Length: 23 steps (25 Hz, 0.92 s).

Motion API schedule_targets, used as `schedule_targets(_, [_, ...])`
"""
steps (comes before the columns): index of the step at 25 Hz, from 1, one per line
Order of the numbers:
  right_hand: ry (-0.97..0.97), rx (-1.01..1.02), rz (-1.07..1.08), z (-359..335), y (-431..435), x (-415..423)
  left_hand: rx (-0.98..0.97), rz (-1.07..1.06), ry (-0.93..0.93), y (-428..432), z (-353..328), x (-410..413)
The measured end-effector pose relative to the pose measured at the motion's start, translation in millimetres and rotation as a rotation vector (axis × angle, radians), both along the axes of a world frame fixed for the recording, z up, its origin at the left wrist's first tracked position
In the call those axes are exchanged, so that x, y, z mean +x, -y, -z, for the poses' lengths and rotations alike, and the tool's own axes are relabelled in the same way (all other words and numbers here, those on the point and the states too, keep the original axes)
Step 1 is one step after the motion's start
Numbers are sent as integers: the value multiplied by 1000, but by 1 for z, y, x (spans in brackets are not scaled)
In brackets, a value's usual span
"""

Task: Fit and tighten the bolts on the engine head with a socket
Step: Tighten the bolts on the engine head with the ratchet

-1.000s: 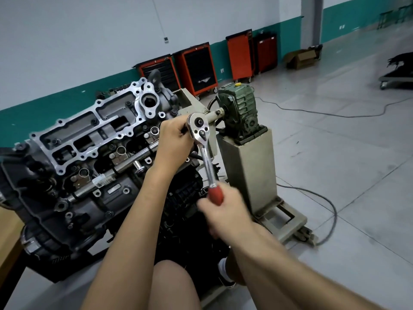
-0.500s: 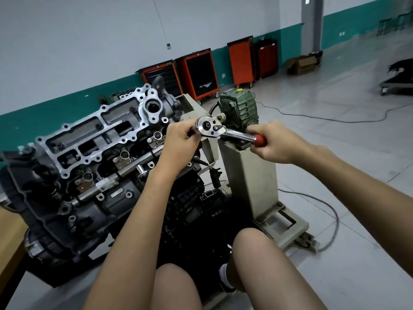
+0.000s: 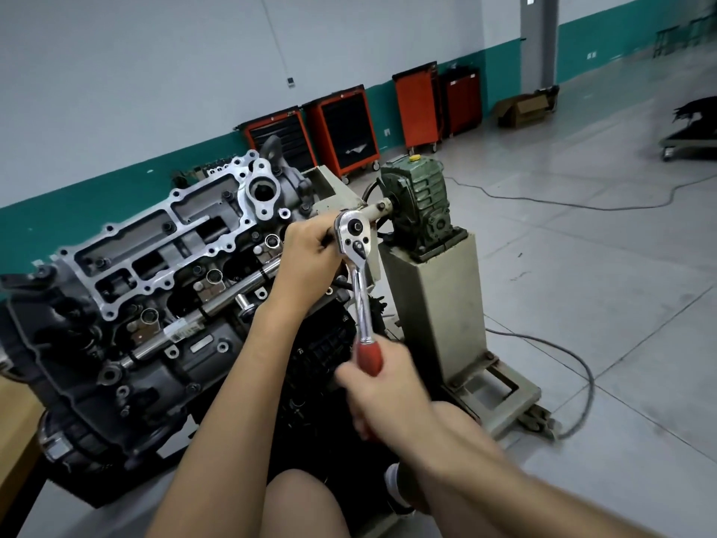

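Note:
The engine head (image 3: 155, 262), a silver and dark casting, is mounted tilted on a stand at the left. A chrome ratchet wrench (image 3: 359, 273) with a red handle stands over the head's right end, its round head up and its handle pointing down towards me. My left hand (image 3: 306, 258) is curled round the extension or socket just behind the ratchet head; the socket and bolt are hidden by it. My right hand (image 3: 388, 386) grips the red handle low down and is blurred.
A green gearbox (image 3: 421, 205) sits on a beige pedestal (image 3: 438, 304) just right of the wrench. A grey cable (image 3: 574, 366) loops on the floor. Orange tool cabinets (image 3: 345, 130) line the back wall. My knee (image 3: 306, 502) is below.
My right hand has swung the ratchet handle from pointing right, back down towards me. The left hand has stayed at the ratchet head.

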State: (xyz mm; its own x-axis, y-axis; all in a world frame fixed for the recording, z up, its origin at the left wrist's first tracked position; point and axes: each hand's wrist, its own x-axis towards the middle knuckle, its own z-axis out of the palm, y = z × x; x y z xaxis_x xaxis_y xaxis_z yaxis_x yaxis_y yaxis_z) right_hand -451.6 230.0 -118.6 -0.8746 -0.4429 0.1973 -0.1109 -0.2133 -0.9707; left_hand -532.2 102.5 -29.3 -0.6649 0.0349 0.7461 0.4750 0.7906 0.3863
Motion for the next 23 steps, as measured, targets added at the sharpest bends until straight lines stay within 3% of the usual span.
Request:
schedule_targets(5, [-694,702,127,-53,-90,-113,-19,0,23,-3,-6,3])
schedule_targets(7, [-870,803,236,-73,-97,-133,-10,-18,18,-3,-6,4])
schedule_targets(10, [-667,635,242,-44,-79,-98,5,-27,19,-4,-3,7])
schedule_targets(14, [-46,-19,56,2,0,-1,47,-40,-13,-3,0,1])
schedule_targets(16, [112,-193,-40,1,34,21,30,-44,-7,-1,0,1])
schedule_targets(19, [-42,43,-2,0,0,-5,12,-18,20,2,-1,1])
schedule_targets(23, [-555,585,-3,-33,-81,-93,-6,10,36,-2,-3,2])
